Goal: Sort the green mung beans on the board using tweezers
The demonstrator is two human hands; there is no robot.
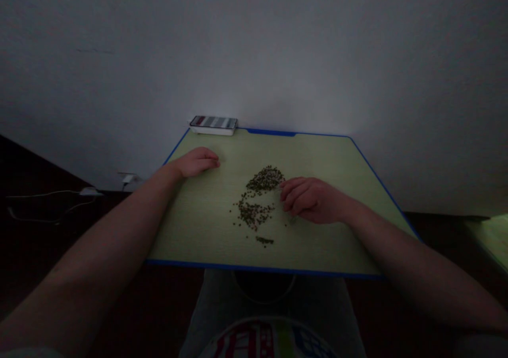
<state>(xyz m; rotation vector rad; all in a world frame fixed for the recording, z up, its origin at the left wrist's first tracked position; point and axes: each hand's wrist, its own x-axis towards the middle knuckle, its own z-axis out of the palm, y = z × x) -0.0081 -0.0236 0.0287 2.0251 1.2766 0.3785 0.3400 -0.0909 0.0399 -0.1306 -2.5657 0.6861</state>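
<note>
A heap of small dark green beans [260, 196] lies spread over the middle of a light green table with a blue rim [257, 268]. My right hand [311, 199] rests palm down just right of the heap, fingers curled together with the tips touching the beans; whether it holds any is hidden. Near the table's left edge lies my left hand [196, 161], knuckles up, fingers loosely curled, away from the beans, nothing visible in it.
A phone on a white box [213, 125] sits at the table's back left corner against a white wall. A charger and cable [89, 191] lie on the dark floor at left. A bowl rim [264, 294] shows under the table's front edge, above my lap.
</note>
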